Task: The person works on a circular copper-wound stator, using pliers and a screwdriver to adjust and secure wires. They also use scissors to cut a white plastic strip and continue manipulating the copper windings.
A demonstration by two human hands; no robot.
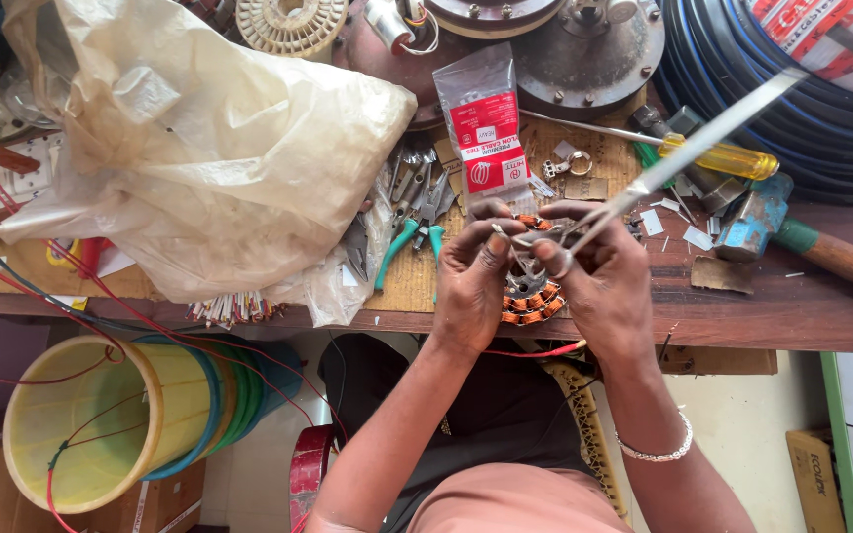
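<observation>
Left hand [473, 279] and right hand [599, 281] grip a round copper-wound motor stator [530, 301]. The right also clasps long steel scissors [683, 153]. A slip might nick the windings.

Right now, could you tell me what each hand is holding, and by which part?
Both hands, left hand and right hand, grip the copper-wound stator by its rim; the right fingers also hold the long metal blade at its lower end.

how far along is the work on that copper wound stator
Done: the stator already carries orange-copper coils around the part of its ring that shows. In hand: the left hand steadies it while the right hand works a long flat metal tool at its top edge. Left: hard to judge, since the hands hide much of the ring; the yellow-handled screwdriver and hammer lie unused on the bench.
</observation>
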